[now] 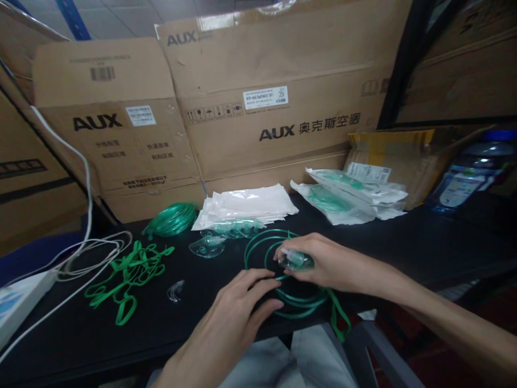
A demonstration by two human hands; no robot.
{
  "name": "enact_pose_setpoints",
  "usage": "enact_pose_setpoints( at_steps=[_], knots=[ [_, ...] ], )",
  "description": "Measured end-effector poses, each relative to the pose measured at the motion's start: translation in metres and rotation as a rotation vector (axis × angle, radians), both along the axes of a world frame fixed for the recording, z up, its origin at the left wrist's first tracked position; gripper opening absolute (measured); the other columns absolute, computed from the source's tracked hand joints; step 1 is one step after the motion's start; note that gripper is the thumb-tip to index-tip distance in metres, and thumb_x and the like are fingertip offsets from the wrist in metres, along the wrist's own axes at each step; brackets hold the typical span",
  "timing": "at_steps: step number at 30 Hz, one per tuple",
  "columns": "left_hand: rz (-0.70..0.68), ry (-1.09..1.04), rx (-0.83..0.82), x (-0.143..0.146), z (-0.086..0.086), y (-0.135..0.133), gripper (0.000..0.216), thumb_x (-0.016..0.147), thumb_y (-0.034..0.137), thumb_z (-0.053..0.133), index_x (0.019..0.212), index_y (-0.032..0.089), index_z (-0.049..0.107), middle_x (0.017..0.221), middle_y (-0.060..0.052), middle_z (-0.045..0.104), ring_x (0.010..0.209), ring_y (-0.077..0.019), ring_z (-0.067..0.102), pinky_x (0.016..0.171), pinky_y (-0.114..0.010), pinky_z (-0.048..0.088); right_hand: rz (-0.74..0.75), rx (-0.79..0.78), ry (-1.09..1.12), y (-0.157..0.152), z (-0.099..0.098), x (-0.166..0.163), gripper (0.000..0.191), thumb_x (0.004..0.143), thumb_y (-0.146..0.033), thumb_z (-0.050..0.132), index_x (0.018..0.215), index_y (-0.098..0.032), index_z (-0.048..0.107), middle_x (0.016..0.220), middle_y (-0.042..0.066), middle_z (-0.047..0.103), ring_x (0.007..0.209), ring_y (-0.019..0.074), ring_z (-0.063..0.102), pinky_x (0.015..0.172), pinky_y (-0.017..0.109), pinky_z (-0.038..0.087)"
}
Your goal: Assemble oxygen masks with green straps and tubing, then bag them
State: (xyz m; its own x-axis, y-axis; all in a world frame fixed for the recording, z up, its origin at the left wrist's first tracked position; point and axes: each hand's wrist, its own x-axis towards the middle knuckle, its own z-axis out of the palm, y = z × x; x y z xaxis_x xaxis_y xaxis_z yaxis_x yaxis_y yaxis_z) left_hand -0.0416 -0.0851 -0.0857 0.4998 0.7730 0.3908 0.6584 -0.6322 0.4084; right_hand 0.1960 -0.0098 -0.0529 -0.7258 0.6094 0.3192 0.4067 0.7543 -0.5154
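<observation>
My right grip (323, 256) is closed round the mask (297, 261), above the coiled tube (299, 311) near the front of the surface (72, 355), while my left grip (238, 307) is loose, fingers curved and apart beside the coil; whether they touch it I cannot tell. I'd judge it best to pinch the mask lightly, so its shell isn't squashed, and to let my left fingers steady the loops flat without kinks. The strap (339, 318) at the near edge could snag, so I should mind it. The black surface also carries tangled straps (137, 269), a second coil (173, 218), white pouches (254, 202) and filled pouches (335, 196); cartons (283, 64) stand behind, with a bottle (460, 178) far right
</observation>
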Motion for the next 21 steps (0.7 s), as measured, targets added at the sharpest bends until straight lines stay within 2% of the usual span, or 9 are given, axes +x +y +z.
enact_pose_setpoints(
  at_steps=[4, 7, 12, 16, 21],
  knots=[
    [-0.009, 0.063, 0.066, -0.004, -0.002, -0.002, 0.009, 0.101, 0.026, 0.061, 0.107, 0.024, 0.067, 0.122, -0.003, 0.068, 0.107, -0.0187, 0.067, 0.095, -0.032, 0.055, 0.073, 0.008, -0.132, -0.005, -0.008, 0.002, 0.016, 0.09, -0.01, 0.067, 0.103, -0.02, 0.065, 0.097, 0.0, 0.069, 0.091, 0.0165, 0.064, 0.083, 0.024, 0.044],
    [-0.006, 0.119, 0.106, -0.012, 0.004, -0.006, 0.007, 0.101, 0.026, 0.06, 0.105, 0.024, 0.065, 0.115, -0.002, 0.07, 0.105, -0.0193, 0.066, 0.094, -0.034, 0.054, 0.074, 0.084, -0.183, -0.012, 0.003, 0.005, 0.017, 0.09, -0.006, 0.065, 0.101, -0.02, 0.065, 0.095, 0.002, 0.067, 0.088, 0.017, 0.063, 0.08, 0.024, 0.043],
    [0.026, 0.198, 0.117, -0.038, 0.009, -0.012, 0.012, 0.104, 0.029, 0.054, 0.108, 0.025, 0.065, 0.115, -0.003, 0.069, 0.105, -0.0208, 0.066, 0.095, -0.037, 0.055, 0.08, 0.184, -0.24, -0.033, 0.023, 0.015, 0.016, 0.092, -0.008, 0.063, 0.102, -0.02, 0.066, 0.095, 0.004, 0.066, 0.088, 0.0189, 0.061, 0.077, 0.027, 0.043],
    [0.085, 0.186, 0.134, -0.049, 0.003, -0.013, 0.018, 0.105, 0.031, 0.05, 0.115, 0.028, 0.065, 0.121, -0.003, 0.069, 0.109, -0.0197, 0.068, 0.097, -0.035, 0.057, 0.077, 0.107, -0.263, -0.048, 0.009, 0.021, 0.026, 0.09, -0.005, 0.063, 0.108, -0.023, 0.066, 0.102, 0.003, 0.068, 0.094, 0.0191, 0.063, 0.08, 0.027, 0.045],
    [0.371, 0.054, 0.202, -0.038, -0.005, -0.007, 0.034, 0.103, 0.046, 0.052, 0.127, 0.025, 0.063, 0.137, -0.01, 0.066, 0.122, -0.0266, 0.068, 0.1, -0.043, 0.058, 0.053, 0.067, -0.146, -0.056, -0.012, 0.024, 0.038, 0.091, -0.008, 0.062, 0.123, -0.029, 0.063, 0.115, 0.003, 0.069, 0.11, 0.0194, 0.064, 0.105, 0.031, 0.043]
  ],
)
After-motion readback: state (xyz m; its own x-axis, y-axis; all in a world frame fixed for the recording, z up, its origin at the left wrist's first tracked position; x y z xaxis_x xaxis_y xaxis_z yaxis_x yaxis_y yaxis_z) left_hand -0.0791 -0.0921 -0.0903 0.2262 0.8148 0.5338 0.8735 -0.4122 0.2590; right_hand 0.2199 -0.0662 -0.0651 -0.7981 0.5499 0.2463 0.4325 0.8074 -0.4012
